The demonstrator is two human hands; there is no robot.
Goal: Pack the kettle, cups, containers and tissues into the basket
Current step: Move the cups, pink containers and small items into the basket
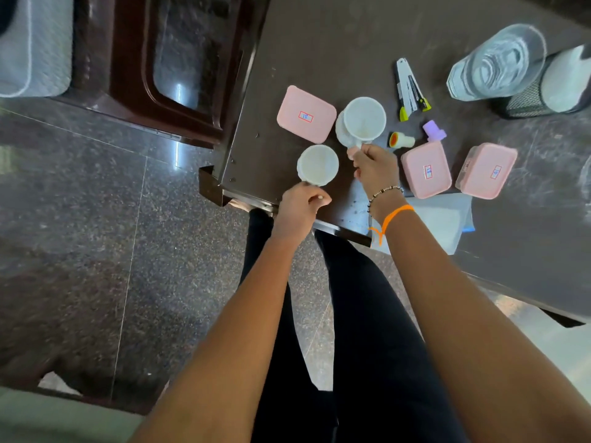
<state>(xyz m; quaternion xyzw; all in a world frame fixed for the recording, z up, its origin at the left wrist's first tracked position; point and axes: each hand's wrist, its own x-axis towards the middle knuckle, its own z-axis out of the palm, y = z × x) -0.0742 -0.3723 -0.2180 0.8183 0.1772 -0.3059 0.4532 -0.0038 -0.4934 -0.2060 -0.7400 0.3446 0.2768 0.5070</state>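
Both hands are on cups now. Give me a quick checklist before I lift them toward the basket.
1. Left hand grips the handle of the near cup: ok.
2. Right hand grips the handle of the far cup: ok.
3. Far cup free of what is under it: cannot tell; a second white piece shows beneath it.
4. Cups empty: ok, only a faint stain inside.
5. Basket in view as a target: not ok, none visible.
6. Pink containers lidded: ok.
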